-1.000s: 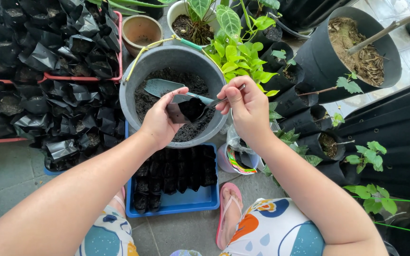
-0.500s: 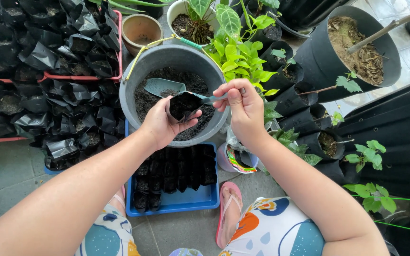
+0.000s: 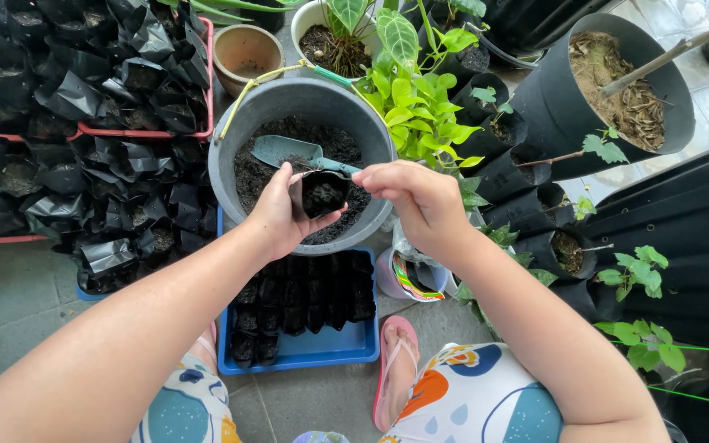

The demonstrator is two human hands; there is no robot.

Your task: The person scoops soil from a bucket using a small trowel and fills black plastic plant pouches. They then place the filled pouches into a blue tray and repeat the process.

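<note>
The left hand (image 3: 282, 215) clasps a small black nursery bag (image 3: 320, 194) over the grey bucket (image 3: 231, 139) of dark soil. The right hand (image 3: 420, 197), at three o'clock of the bag, pinches the handle of the teal trowel (image 3: 289, 151), whose blade has swung to ten o'clock (away from the bag), leaving the bag filled. A blue tray (image 3: 322, 349) lies at six o'clock.

A single head-worn camera looks steeply down and forward over both forearms, close enough that the left hand (image 3: 285, 215) and right hand (image 3: 420, 201) sit mid-frame; ground beyond them runs to the top edge, knees probably at the bottom.
</note>
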